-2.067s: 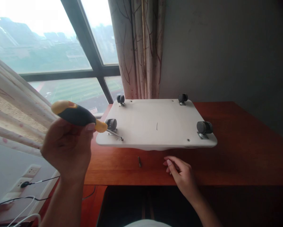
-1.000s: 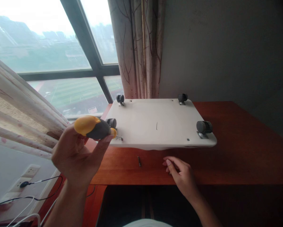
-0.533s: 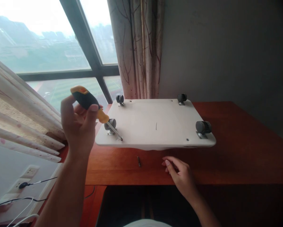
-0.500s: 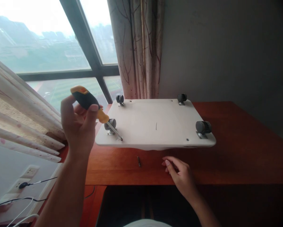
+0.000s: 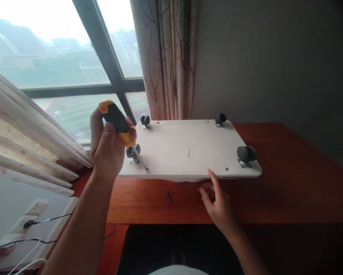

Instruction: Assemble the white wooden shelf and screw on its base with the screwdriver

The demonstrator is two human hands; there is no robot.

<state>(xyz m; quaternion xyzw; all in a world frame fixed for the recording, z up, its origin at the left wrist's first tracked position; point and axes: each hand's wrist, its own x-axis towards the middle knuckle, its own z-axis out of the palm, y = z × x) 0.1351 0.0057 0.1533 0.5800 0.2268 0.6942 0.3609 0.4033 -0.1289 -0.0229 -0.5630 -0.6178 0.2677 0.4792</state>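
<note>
My left hand [image 5: 110,141] is wrapped round the yellow and black handle of a screwdriver [image 5: 116,121]. Its metal shaft slants down to the right, and the tip meets a screw spot near the front left corner of a white board [image 5: 171,149]. Black caster wheels stand up at the board's corners, one [image 5: 133,152] just behind the shaft. My right hand [image 5: 218,202] holds nothing; its index finger stretches toward the board's front edge while the other fingers curl. A small dark metal bolt or bit [image 5: 168,195] lies on the wooden table to the left of that hand.
The board rests on a reddish wooden table [image 5: 297,175]. Another caster [image 5: 246,154] rises at the front right, near a screw hole [image 5: 227,169]. At the left are a curtain [image 5: 31,141], a window and a wall socket [image 5: 25,223] with cables.
My left hand has turned and shifted right round the screwdriver handle, which now stands steeper; the tip stays in place. My right index finger has extended up toward the board's edge.
</note>
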